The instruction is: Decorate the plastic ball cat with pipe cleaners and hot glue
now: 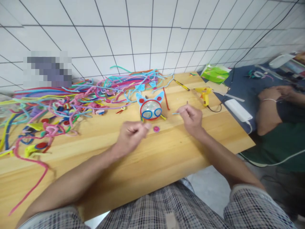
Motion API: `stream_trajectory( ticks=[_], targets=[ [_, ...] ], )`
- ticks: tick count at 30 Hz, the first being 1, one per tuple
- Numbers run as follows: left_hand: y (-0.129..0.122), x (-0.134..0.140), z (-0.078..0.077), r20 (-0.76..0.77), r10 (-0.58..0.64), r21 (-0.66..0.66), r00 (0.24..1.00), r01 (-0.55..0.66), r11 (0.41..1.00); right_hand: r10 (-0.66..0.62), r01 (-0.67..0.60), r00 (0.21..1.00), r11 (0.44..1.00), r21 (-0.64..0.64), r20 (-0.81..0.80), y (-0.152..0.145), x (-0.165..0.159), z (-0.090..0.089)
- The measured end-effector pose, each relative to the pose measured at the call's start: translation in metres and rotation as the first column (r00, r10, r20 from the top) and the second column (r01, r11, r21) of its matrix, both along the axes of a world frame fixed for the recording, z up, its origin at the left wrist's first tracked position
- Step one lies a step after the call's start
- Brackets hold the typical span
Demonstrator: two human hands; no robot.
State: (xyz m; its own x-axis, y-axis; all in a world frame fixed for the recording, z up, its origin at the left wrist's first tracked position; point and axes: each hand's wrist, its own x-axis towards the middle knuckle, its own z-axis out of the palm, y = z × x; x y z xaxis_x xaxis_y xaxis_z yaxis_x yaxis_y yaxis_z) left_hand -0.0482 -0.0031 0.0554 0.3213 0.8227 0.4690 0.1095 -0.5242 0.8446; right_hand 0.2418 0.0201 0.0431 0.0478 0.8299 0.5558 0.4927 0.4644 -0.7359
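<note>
A clear round ball (152, 107) sits mid-table, rimmed in red pipe cleaner, with blue loops like glasses and two light blue ears with red spots. In front of it lies a small pink and purple disc (156, 128). My left hand (132, 135) is closed over the wood, left of the disc, thumb pressed on the fingers; anything between them is hidden. To the ball's right, my right hand (192, 117) pinches a short light blue pipe cleaner (175, 113), its end poking out leftward. Both hands are slightly blurred and apart from the ball.
Tangled pipe cleaners (83, 98) heap along the left and back. A red strip (166, 99), a yellow utility knife (181, 84) and a yellow glue gun (204, 94) lie right. Beyond are a white power strip (238, 110), a green packet (215, 73) and another person's arm (269, 109).
</note>
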Motion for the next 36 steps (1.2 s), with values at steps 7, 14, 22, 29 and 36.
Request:
stream_trajectory(
  ticks=[7, 14, 22, 29, 36],
  targets=[
    [-0.006, 0.018, -0.040, -0.288, -0.327, 0.244, 0.900, 0.399, 0.884, 0.295, -0.305, 0.934, 0.952, 0.019, 0.201, -0.017, -0.018, -0.026],
    [0.003, 0.013, -0.055, -0.435, -0.269, 0.268, 0.859, 0.409, 0.873, 0.326, -0.317, 0.945, 0.903, -0.291, -0.018, -0.025, -0.020, -0.031],
    [-0.003, 0.014, -0.061, -0.530, -0.178, 0.306, 0.829, 0.383, 0.872, 0.323, -0.313, 0.946, 0.869, -0.382, -0.039, -0.019, -0.018, -0.033],
    [0.000, 0.014, -0.061, -0.485, -0.249, 0.171, 0.839, 0.370, 0.913, 0.421, -0.383, 0.907, 0.842, -0.380, 0.019, -0.020, -0.018, -0.033],
    [0.005, 0.018, -0.059, -0.492, -0.262, 0.119, 0.830, 0.362, 0.925, 0.436, -0.383, 0.899, 0.836, -0.392, 0.053, -0.017, -0.013, -0.036]
  ],
)
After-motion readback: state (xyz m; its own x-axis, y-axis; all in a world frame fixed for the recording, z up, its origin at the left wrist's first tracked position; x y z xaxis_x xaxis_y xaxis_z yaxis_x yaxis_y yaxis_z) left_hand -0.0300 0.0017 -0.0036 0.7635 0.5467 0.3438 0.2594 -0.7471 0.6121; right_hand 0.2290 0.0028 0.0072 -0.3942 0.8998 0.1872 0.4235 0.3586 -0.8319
